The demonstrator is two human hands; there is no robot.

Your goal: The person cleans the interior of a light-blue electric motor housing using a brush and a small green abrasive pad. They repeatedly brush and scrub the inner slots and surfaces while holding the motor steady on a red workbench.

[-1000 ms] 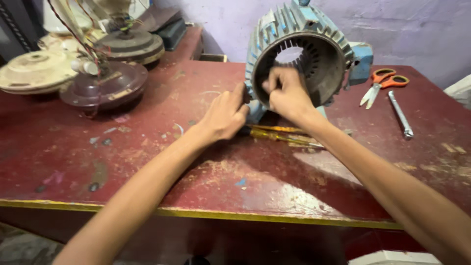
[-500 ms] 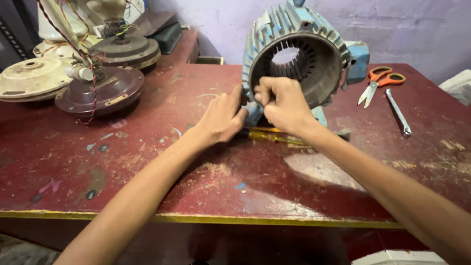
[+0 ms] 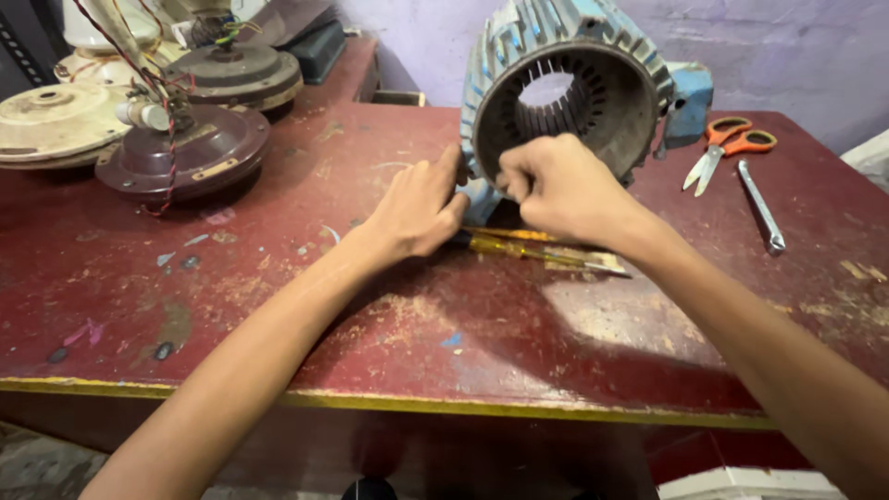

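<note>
A big blue motor shell (image 3: pixel 574 83) stands near the top middle of the frame, on a worn red counter (image 3: pixel 278 306). It is round like a ring, with ribs on the outside and dark slots inside, and its open face looks toward the person.

The left hand (image 3: pixel 421 208) lies flat against the lower left edge of the shell, fingers stretched out and touching it. The right hand (image 3: pixel 556 190) is curled into a loose fist at the lower front rim, pinching something there (too small to tell what).

Just below both hands, a yellow screwdriver (image 3: pixel 519 248) lies flat on the counter.

At the right of the frame sit orange scissors (image 3: pixel 727 148), and beside them a grey metal wrench (image 3: pixel 761 206).

At the upper left stand old fan motors: a dark brown one (image 3: pixel 185 157) with red wires, a cream one (image 3: pixel 51 120) next to it, and another dark one (image 3: pixel 236 74) behind.
</note>
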